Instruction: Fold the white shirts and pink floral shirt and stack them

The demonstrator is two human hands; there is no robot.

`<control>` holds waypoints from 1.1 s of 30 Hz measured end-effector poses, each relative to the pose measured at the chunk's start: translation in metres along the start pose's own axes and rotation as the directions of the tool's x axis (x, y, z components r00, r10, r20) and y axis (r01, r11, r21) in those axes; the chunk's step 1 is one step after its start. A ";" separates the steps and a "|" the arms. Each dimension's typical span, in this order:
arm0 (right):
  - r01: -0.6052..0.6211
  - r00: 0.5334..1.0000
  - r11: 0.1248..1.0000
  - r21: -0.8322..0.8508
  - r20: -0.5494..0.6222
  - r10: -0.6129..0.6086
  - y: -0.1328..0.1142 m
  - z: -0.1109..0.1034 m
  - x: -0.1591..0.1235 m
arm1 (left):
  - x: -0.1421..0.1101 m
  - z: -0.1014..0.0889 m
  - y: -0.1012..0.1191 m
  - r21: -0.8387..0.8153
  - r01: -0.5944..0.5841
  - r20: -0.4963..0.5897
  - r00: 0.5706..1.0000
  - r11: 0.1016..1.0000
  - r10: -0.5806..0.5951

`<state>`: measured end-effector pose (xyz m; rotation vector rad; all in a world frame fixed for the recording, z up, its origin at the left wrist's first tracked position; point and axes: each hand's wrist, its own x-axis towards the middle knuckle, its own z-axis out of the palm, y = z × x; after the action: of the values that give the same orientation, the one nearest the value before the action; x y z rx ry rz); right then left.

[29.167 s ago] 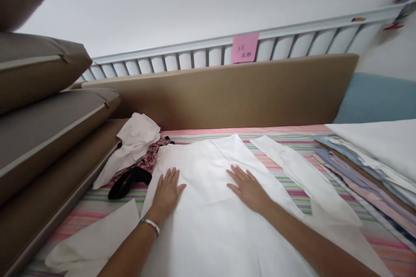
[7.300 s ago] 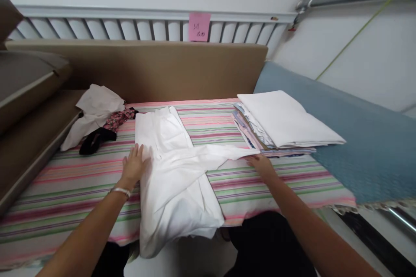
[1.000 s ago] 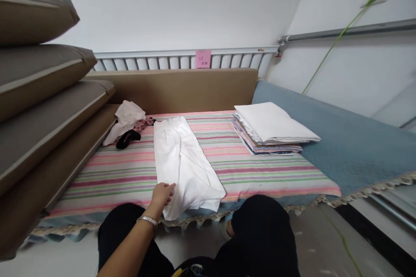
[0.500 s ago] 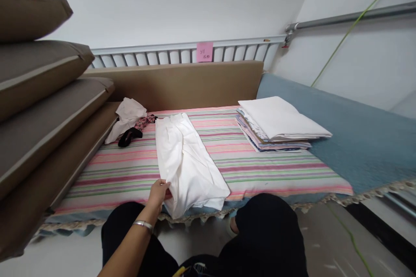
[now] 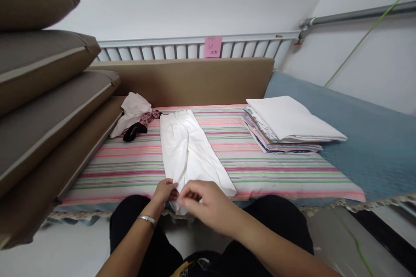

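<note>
A white cloth garment [image 5: 191, 151], creased and laid lengthwise, lies on the striped sheet [image 5: 130, 169] with its near end at the bed's front edge. My left hand [image 5: 165, 190], a silver bracelet on its wrist, is closed in a pinch on the near left edge of that garment. Just right of it, over the near end, hovers my right hand [image 5: 208, 207]. Its fingers are loosely curled, with a gap to the thumb, and somewhat blurred; no cloth shows in them. Part of the garment's near end is hidden behind this hand.
A pile of folded cloths [image 5: 289, 123] with a white one on top lies to the right. Crumpled pink, floral and black clothes [image 5: 134, 117] lie at the back left. Brown cushions [image 5: 55, 104] are stacked at left; a blue padded side [image 5: 351, 125] borders the right.
My right hand has come into view from the lower right, over the garment's near end beside my left hand. The left hand keeps its pinch. The view has shifted slightly.
</note>
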<state>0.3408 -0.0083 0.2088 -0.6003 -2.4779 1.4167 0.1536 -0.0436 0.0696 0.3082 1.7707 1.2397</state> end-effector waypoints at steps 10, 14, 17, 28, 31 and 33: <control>-0.333 0.934 0.727 -0.600 -0.107 0.339 0.093 0.075 0.065 | 0.001 -0.002 0.010 0.096 0.022 0.094 0.995 0.995 -0.031; -0.365 0.920 0.716 -0.596 -0.111 0.376 0.095 0.079 0.069 | 0.017 -0.005 0.027 0.162 0.025 0.078 0.996 0.986 -0.038; -0.354 0.925 0.719 -0.598 -0.111 0.363 0.097 0.078 0.068 | 0.039 -0.005 0.046 0.206 0.033 0.012 0.999 0.978 -0.036; -0.324 0.882 0.653 -0.685 0.031 0.471 0.060 0.079 0.084 | 0.096 -0.026 0.061 0.543 -0.161 -0.069 0.970 0.824 0.235; -0.289 0.868 0.640 -0.712 0.087 0.489 0.049 0.083 0.091 | 0.101 -0.029 0.051 0.593 -0.186 -0.083 0.954 0.783 0.289; -0.273 0.867 0.629 -0.728 0.097 0.489 0.046 0.084 0.093 | 0.102 -0.029 0.047 0.612 -0.201 -0.099 0.940 0.765 0.326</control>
<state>0.2366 -0.0100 0.1255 -1.2137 -3.2775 0.6089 0.0615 0.0265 0.0563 0.8505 2.3393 0.8806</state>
